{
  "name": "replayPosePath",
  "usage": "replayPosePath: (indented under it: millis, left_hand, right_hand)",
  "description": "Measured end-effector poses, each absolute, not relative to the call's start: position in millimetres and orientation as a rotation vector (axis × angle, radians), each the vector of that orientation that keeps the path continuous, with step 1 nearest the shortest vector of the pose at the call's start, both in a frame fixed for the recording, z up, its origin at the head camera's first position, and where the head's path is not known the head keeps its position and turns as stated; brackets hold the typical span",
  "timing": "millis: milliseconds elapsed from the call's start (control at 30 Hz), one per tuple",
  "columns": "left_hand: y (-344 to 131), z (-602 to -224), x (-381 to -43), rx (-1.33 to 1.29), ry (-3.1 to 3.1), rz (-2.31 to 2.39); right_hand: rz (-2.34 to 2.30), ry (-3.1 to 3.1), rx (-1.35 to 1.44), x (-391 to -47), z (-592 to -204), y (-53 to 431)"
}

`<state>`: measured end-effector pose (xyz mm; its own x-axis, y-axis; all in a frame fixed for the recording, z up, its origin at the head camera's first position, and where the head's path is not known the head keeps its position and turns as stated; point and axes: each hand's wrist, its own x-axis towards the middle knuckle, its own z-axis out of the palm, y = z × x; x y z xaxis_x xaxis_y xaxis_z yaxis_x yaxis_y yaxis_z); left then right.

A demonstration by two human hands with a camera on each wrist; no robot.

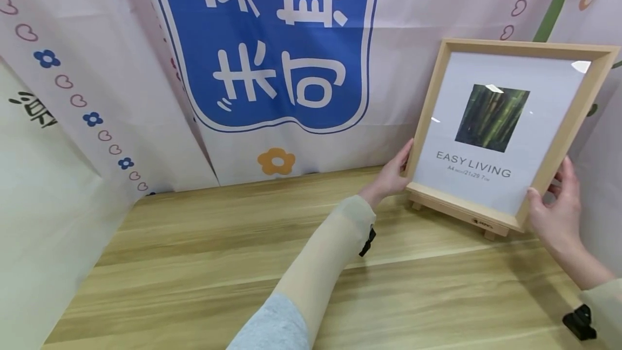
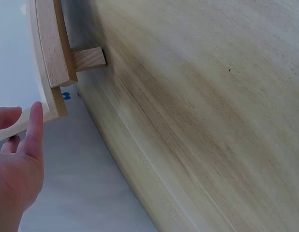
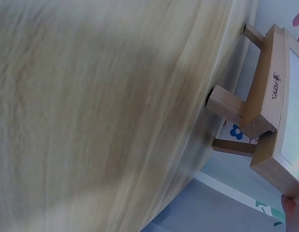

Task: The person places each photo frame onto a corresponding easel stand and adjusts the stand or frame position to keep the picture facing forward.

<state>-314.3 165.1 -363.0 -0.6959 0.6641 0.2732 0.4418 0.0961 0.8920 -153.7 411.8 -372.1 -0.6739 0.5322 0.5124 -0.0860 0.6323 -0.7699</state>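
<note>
Head view: L hand [image 1: 391,174] & R hand [image 1: 559,215] grip opp. sides of pic frame [image 1: 529,49], "EASY LIVING" sheet [image 1: 493,123] inside, on easel ledge [image 1: 458,213].

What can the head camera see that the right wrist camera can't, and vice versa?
Only the head view shows the bamboo picture and the blue panel. Only the right wrist view shows a third leg behind the wooden frame. Both show that frame on its stand, the wooden tabletop, and some of the left hand and right hand.
</note>
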Motion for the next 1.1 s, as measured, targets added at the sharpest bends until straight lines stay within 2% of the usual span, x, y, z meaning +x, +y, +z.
replayPosePath:
  millis: [200, 500, 800, 1100]
  left_hand:
    - [160, -351, -305, 1.120, 2.129, 1.648]
    - [170, -375, -322, 1.099, 2.187, 1.670]
    - [173, -381, -324, 1.150, 2.172, 1.695]
    - [172, -390, -319, 0.994, 2.264, 1.607]
  right_hand:
    - [1.033, -2.103, -0.345, -153, -373, 414]
    - [1.126, -2.147, -0.245, -153, -378, 425]
    - [1.162, -2.188, -0.228, -150, -397, 435]
    - [1.176, -2.282, -0.286, -129, -402, 406]
